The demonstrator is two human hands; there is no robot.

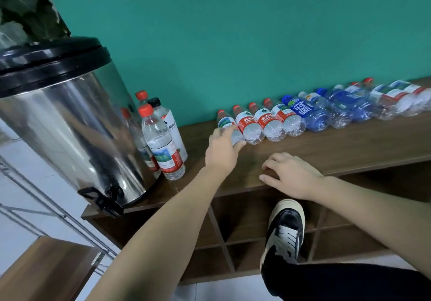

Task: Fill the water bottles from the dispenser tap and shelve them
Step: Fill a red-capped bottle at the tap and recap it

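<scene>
Left hand (222, 145) is out over the wooden shelf top (326, 147), fingers curled around the leftmost lying bottle (229, 126), a red-capped one at the near-left end of the row. Right hand (290, 174) is down flat near the front edge of that same top, fingers spread loosely, palm down, holding nothing. The row of lying bottles (326, 109) runs off to the far right along the teal wall (233, 32), side by side: red-and-white labelled ones first, then blue-labelled and blue-capped ones, then more clear ones, blurred at the far end. Over on the left sits the steel water dispenser (70, 123) with its black lid, and its black tap (105, 200) sticks out low at the near side, over the edge of the top. Between dispenser and row, a cluster of upright bottles (163, 142) stands just beside the steel drum, red caps and one black cap. Below the top, open wooden cubbies (242, 226), with a black-and-cream shoe (285, 230) in front of them.
</scene>
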